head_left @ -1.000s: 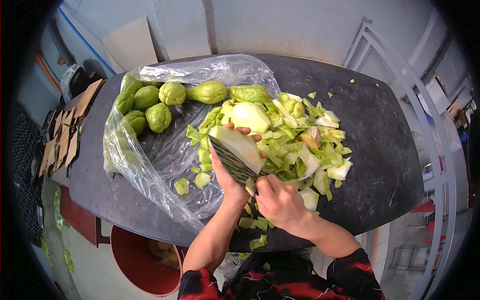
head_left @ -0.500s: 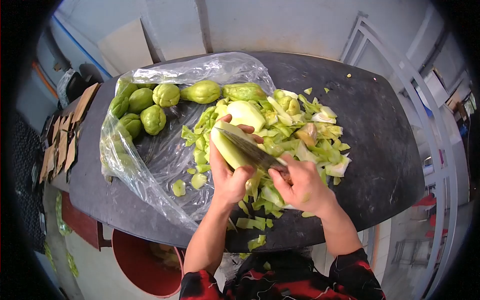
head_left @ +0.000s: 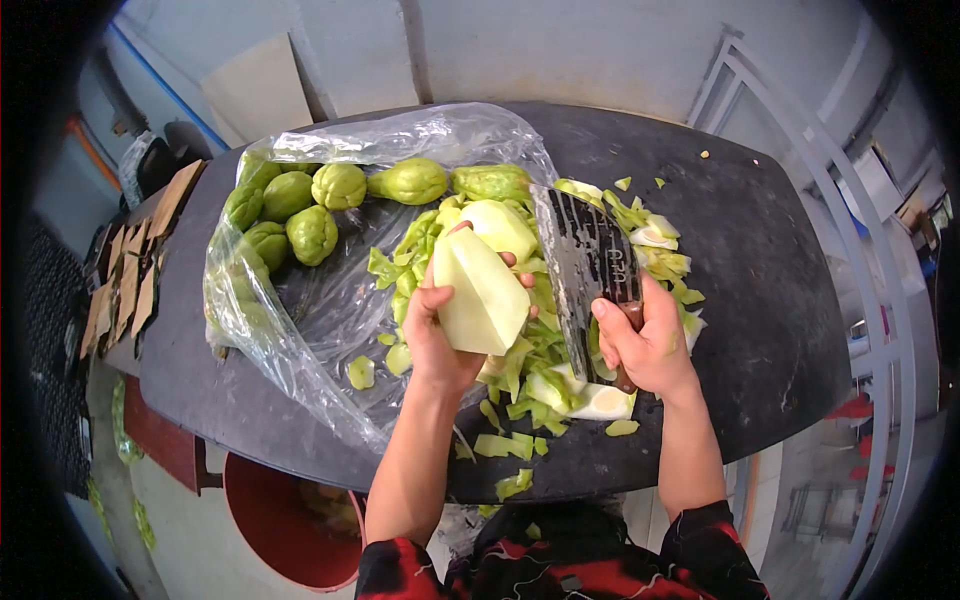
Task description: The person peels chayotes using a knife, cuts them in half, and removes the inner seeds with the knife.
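My left hand (head_left: 437, 352) is wrapped round a pale, peeled chayote (head_left: 482, 298) with flat cut faces, held above the pile. In my right hand (head_left: 660, 345) is a broad cleaver (head_left: 582, 265) by its brown handle; the wet, dark blade stands up to the right of the chayote, apart from it. Behind my left fingers lies another peeled chayote (head_left: 500, 228). Green peelings (head_left: 515, 442) are heaped beneath both hands, with a pale cut piece (head_left: 603, 403) below the cleaver. Several unpeeled green chayotes (head_left: 312, 236) rest on a clear plastic bag (head_left: 325, 375) to the left.
All this lies on a dark table (head_left: 755, 330) with rounded edges. A red bin (head_left: 265, 530) stands on the floor at the front left. Cardboard pieces (head_left: 125, 285) are off the left edge, and a grey metal railing (head_left: 882, 345) runs along the right.
The cleaver has come away from the chayote, moving right and turning so its broad side shows. My left hand has turned the chayote, and its cut faces now face me.
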Motion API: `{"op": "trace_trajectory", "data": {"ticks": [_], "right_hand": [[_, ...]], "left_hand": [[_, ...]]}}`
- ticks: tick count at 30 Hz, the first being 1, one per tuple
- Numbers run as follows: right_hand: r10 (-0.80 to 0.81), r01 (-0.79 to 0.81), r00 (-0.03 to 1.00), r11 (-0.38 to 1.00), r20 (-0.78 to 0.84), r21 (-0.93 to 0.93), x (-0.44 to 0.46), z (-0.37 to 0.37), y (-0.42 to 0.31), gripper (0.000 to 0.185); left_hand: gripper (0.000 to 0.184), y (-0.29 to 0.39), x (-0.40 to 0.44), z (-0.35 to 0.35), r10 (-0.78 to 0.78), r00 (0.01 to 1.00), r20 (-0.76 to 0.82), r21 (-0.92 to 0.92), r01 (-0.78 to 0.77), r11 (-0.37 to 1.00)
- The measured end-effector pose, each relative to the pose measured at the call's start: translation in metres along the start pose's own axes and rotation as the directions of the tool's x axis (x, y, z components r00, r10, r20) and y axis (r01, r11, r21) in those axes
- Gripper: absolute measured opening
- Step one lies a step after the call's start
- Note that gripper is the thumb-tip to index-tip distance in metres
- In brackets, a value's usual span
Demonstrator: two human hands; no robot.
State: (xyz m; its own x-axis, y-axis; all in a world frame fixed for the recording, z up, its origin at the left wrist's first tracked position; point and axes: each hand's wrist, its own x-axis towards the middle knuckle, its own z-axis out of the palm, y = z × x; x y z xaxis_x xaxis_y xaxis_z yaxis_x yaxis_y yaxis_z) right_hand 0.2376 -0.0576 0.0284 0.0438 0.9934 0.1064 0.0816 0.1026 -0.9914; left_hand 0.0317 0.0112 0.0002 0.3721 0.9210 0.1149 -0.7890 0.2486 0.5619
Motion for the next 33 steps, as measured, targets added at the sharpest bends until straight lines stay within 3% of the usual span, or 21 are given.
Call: {"op": "trace_trajectory", "data": {"ticks": [4, 10, 13, 15, 17, 21, 22, 23, 24, 26, 28, 29, 30, 31, 32, 33], "right_hand": [[0.015, -0.017, 0.999, 0.996, 0.029, 0.087, 0.000, -0.003, 0.008, 0.022], [0.033, -0.036, 0.999, 0.993, 0.025, 0.116, -0.001, -0.011, 0.018, 0.022], [0.021, -0.020, 1.000, 0.991, -0.001, 0.133, -0.002, -0.016, 0.017, 0.020], [-0.009, 0.017, 0.998, 0.990, -0.060, 0.143, -0.003, -0.023, 0.016, 0.019], [-0.048, 0.058, 0.995, 0.991, -0.084, 0.122, -0.003, -0.035, 0.015, 0.015], [-0.120, 0.133, 0.964, 0.991, -0.237, 0.036, -0.007, -0.056, 0.001, 0.012], [-0.131, 0.148, 0.953, 0.988, -0.272, 0.041, -0.010, -0.062, -0.002, 0.013], [-0.144, 0.165, 0.941, 0.985, -0.307, 0.043, -0.012, -0.067, -0.004, 0.014], [-0.160, 0.186, 0.929, 0.982, -0.333, 0.045, -0.014, -0.070, -0.008, 0.013], [-0.193, 0.219, 0.916, 0.975, -0.351, 0.035, -0.018, -0.078, -0.009, 0.013], [-0.195, 0.224, 0.910, 0.974, -0.367, 0.038, -0.020, -0.080, -0.010, 0.013], [-0.200, 0.227, 0.912, 0.973, -0.358, 0.036, -0.020, -0.078, -0.012, 0.012], [-0.206, 0.232, 0.915, 0.972, -0.348, 0.034, -0.021, -0.077, -0.013, 0.012], [-0.205, 0.234, 0.913, 0.971, -0.354, 0.041, -0.020, -0.075, -0.012, 0.012], [-0.184, 0.209, 0.923, 0.977, -0.339, 0.037, -0.021, -0.074, -0.011, 0.012], [-0.165, 0.185, 0.931, 0.982, -0.325, 0.031, -0.021, -0.074, -0.010, 0.012]], "left_hand": [[0.061, 0.000, 0.003, -0.016, -0.095, 0.995, -0.022, -0.212, 0.089, 0.973], [0.059, 0.001, 0.007, -0.023, -0.120, 0.978, -0.173, -0.286, 0.067, 0.956], [0.060, 0.006, 0.008, -0.025, -0.093, 0.962, -0.256, -0.239, 0.030, 0.970], [0.061, 0.018, 0.006, -0.017, -0.013, 0.930, -0.368, -0.164, -0.051, 0.985], [0.066, 0.039, -0.004, -0.010, 0.156, 0.876, -0.457, 0.072, -0.138, 0.988], [0.071, 0.107, -0.082, -0.028, 0.460, 0.840, -0.287, 0.396, -0.334, 0.856], [0.072, 0.125, -0.114, -0.050, 0.587, 0.746, -0.316, 0.469, -0.415, 0.780], [0.069, 0.145, -0.149, -0.059, 0.638, 0.719, -0.275, 0.482, -0.471, 0.739], [0.071, 0.158, -0.175, -0.065, 0.749, 0.628, -0.213, 0.664, -0.469, 0.582], [0.069, 0.177, -0.228, -0.090, 0.886, 0.428, -0.178, 0.872, -0.349, 0.344], [0.070, 0.202, -0.306, -0.174, 0.907, 0.311, -0.285, 0.946, -0.065, 0.319], [0.072, 0.190, -0.321, -0.187, 0.881, 0.260, -0.395, 0.918, 0.067, 0.392], [0.067, 0.185, -0.363, -0.244, 0.805, 0.320, -0.500, 0.866, 0.157, 0.475], [0.057, 0.164, -0.383, -0.275, 0.809, 0.370, -0.456, 0.885, 0.279, 0.372], [0.041, 0.144, -0.403, -0.305, 0.708, 0.404, -0.579, 0.799, 0.455, 0.394], [0.028, 0.125, -0.421, -0.329, 0.570, 0.505, -0.648, 0.753, 0.536, 0.381]]}}
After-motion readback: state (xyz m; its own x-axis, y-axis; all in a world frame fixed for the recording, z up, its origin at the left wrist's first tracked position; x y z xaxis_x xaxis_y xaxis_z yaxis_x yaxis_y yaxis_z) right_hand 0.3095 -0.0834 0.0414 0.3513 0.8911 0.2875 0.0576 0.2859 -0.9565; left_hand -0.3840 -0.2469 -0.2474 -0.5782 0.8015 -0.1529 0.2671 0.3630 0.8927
